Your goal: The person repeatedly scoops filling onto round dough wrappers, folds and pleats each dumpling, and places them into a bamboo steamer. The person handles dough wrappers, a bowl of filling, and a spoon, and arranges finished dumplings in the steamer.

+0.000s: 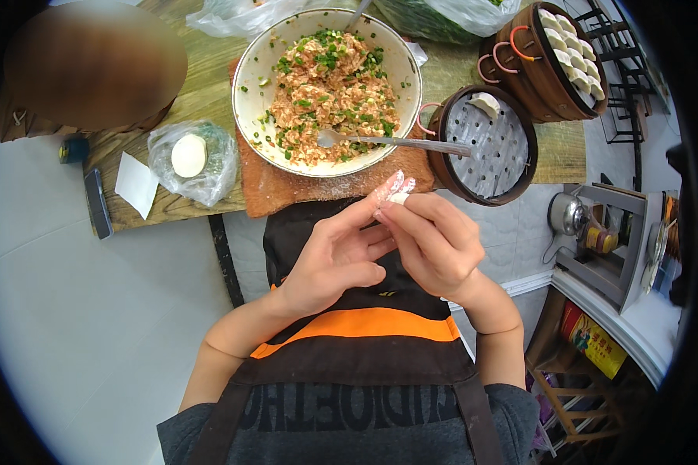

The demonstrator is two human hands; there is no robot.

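A small piece of white dough [398, 199] is pinched between the thumb and fingers of my right hand [436, 238]. Beside it, my left hand [337, 250] has its fingers extended and its thumb spread; white flour or dough coats its fingertips, which are close to the piece. Both hands are above my lap, in front of a floury brown cloth [285, 195]. Beyond them stands a large white bowl [250, 128] of minced filling [331, 93] with chopped green onion. A metal spoon [395, 141] rests in the filling, its handle reaching over a bamboo steamer [483, 195].
One dumpling [484, 105] lies in that steamer. Stacked steamers [506, 87] behind it hold several dumplings [571, 55]. At left are a dough ball [189, 156] on a plastic bag [215, 174], white paper [136, 185], and a phone [98, 203] at the table's edge.
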